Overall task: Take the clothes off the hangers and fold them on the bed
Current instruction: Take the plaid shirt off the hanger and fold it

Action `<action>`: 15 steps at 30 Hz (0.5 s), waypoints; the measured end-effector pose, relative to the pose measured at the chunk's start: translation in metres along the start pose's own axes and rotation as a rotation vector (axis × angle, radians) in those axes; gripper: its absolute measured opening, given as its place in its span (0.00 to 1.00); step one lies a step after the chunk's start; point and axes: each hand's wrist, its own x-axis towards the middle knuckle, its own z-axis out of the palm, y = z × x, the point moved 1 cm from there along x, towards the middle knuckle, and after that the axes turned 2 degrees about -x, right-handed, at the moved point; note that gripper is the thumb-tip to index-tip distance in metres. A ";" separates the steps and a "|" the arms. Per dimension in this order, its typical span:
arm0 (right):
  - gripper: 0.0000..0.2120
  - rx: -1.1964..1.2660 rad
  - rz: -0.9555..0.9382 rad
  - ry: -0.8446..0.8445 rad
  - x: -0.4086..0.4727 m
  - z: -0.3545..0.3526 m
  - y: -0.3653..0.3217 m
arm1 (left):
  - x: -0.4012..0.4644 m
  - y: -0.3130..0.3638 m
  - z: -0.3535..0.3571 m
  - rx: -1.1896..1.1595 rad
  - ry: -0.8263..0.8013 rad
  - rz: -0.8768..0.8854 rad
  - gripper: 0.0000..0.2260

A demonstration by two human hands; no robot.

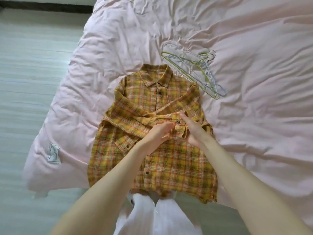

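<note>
Pinching one sleeve cuff [179,128] at frame centre, both hands, left hand [156,134] and right hand [194,131], held it over the plaid shirt [152,126] on the bed [254,116]. The shirt's long axis ran away from the person, collar toward the top of the frame. Empty hangers [194,68] lay at upper right.

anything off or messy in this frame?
Nothing damaged. The hangers lie in a loose tangled pile on the duvet beyond the shirt. The shirt's hem overhangs the bed edge, and the duvet is rumpled. Both hands hold a sleeve cuff over the shirt front.
</note>
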 end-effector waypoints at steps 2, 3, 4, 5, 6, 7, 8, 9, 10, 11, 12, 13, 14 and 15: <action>0.14 -0.077 0.007 0.110 0.005 -0.001 0.005 | 0.004 -0.005 -0.008 0.028 0.042 -0.030 0.17; 0.12 -0.120 0.014 0.185 0.012 -0.006 0.009 | 0.007 -0.009 -0.014 0.048 0.075 -0.055 0.17; 0.13 -0.150 0.026 0.250 0.015 -0.009 0.013 | 0.009 -0.014 -0.020 0.064 0.113 -0.085 0.16; 0.15 -0.170 0.046 0.321 0.020 -0.015 0.018 | 0.011 -0.018 -0.028 0.066 0.153 -0.106 0.15; 0.17 -0.188 0.069 0.381 0.023 -0.021 0.022 | 0.012 -0.023 -0.037 0.056 0.197 -0.132 0.14; 0.18 -0.219 0.096 0.439 0.026 -0.030 0.028 | 0.012 -0.027 -0.045 0.043 0.244 -0.150 0.13; 0.15 -0.264 0.131 0.489 0.030 -0.038 0.034 | 0.012 -0.032 -0.056 0.024 0.283 -0.175 0.12; 0.10 -0.326 0.158 0.532 0.033 -0.044 0.038 | 0.012 -0.036 -0.067 -0.001 0.323 -0.194 0.12; 0.09 -0.412 0.182 0.568 0.035 -0.047 0.041 | 0.012 -0.039 -0.078 -0.029 0.365 -0.210 0.11; 0.12 -0.509 0.188 0.591 0.035 -0.049 0.042 | 0.012 -0.042 -0.086 -0.057 0.411 -0.217 0.11; 0.17 -0.627 0.191 0.614 0.038 -0.045 0.040 | 0.012 -0.043 -0.098 -0.093 0.462 -0.229 0.10; 0.21 -0.752 0.186 0.629 0.042 -0.037 0.036 | 0.012 -0.044 -0.111 -0.137 0.518 -0.240 0.09; 0.25 -0.859 0.167 0.631 0.049 -0.025 0.031 | 0.014 -0.046 -0.127 -0.181 0.580 -0.248 0.08; 0.26 -0.928 0.133 0.624 0.056 -0.014 0.026 | 0.015 -0.047 -0.142 -0.224 0.641 -0.251 0.07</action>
